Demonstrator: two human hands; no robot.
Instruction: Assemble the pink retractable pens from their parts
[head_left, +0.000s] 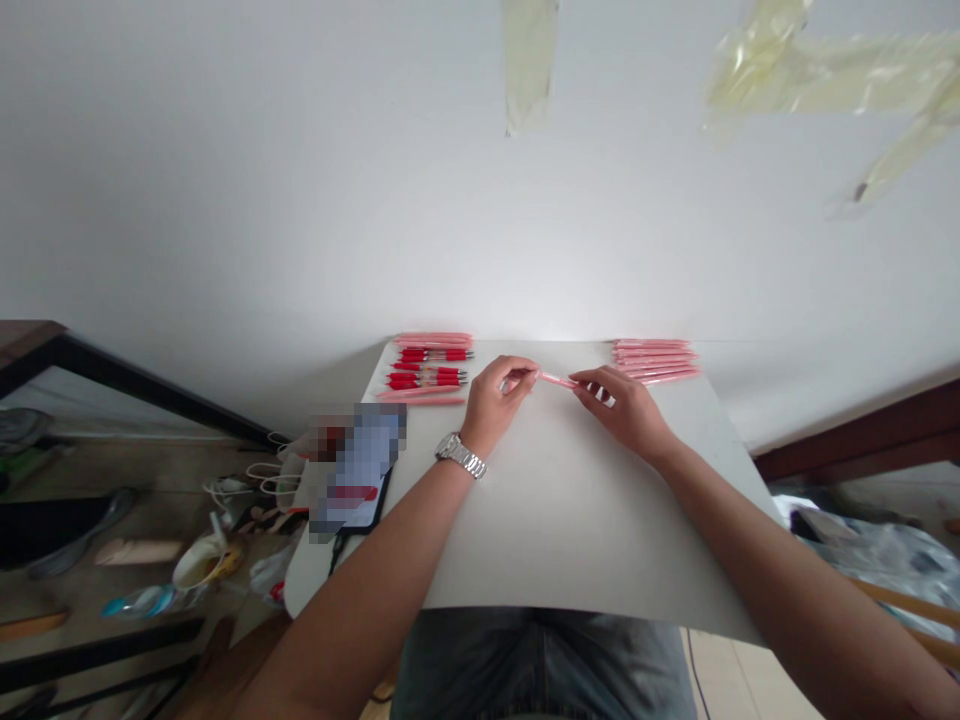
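A slim pink pen-like stick [556, 380] is held level above the white table, gripped at both ends. My left hand [504, 388], with a metal watch at the wrist, pinches its left end. At the other end, the fingertips of my right hand [616, 402] are closed on it. Several red pens [427, 378] lie at the table's back left, between a stack of pink sticks [433, 340] behind and a few pink sticks [424, 396] in front. At the back right rests another pile of pink sticks [654, 360].
A phone [366, 475], partly pixelated, lies at the left edge of the white table [570, 540], with a cable by it. The wall [450, 200] rises behind. Bags, a cup [199, 562] and cables crowd the floor on the left; plastic bags sit at the right.
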